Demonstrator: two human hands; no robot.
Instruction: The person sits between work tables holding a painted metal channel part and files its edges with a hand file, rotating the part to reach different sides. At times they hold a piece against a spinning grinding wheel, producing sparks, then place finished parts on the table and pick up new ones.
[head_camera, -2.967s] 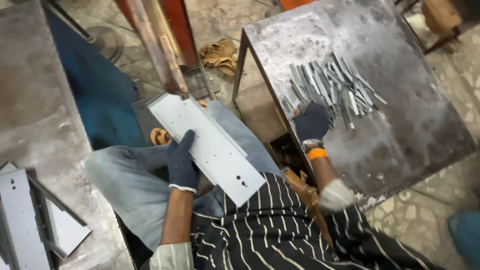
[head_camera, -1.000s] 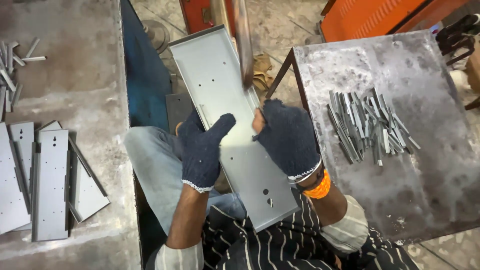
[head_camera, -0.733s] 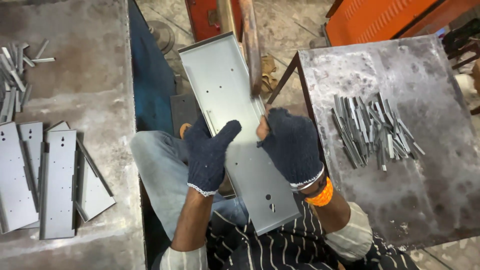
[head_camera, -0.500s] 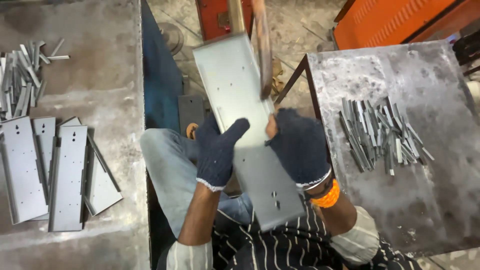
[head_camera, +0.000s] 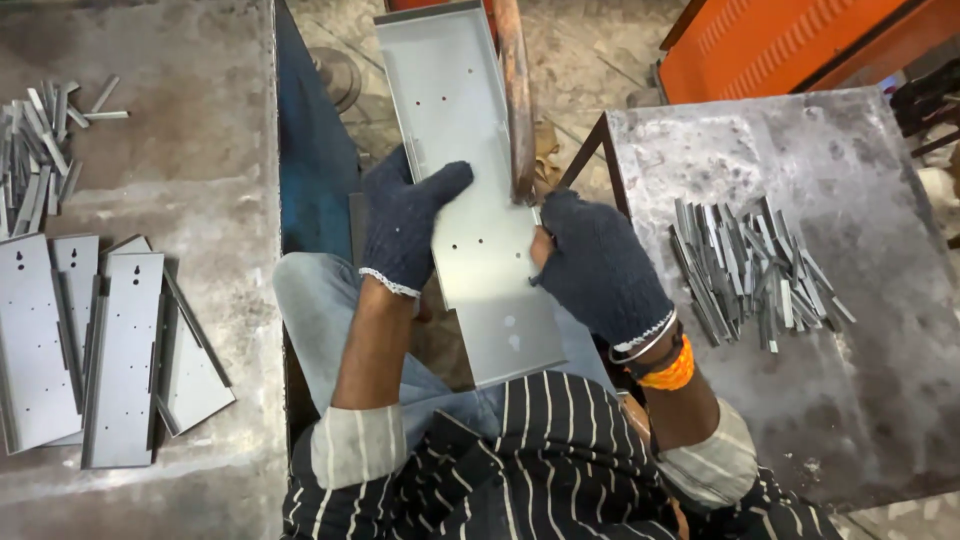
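I hold a long grey sheet-metal panel (head_camera: 462, 150) with folded edges and small holes lengthwise over my lap. My left hand (head_camera: 402, 222), in a dark knit glove, grips its left edge with the thumb across the face. My right hand (head_camera: 598, 267), also gloved, with an orange band at the wrist, grips the right edge. The panel's far end reaches up toward a rusty upright bar (head_camera: 513, 95).
On the left worktable (head_camera: 190, 170) lies a stack of similar grey panels (head_camera: 110, 350) and a heap of small metal strips (head_camera: 40, 150). The right metal table (head_camera: 880, 250) carries a pile of short metal strips (head_camera: 755, 270). An orange machine body (head_camera: 790, 40) stands behind.
Three seconds ago only my left hand held the panel while the right reached the strip pile. Now both hands grip it, turned lengthwise and lifted away from me.
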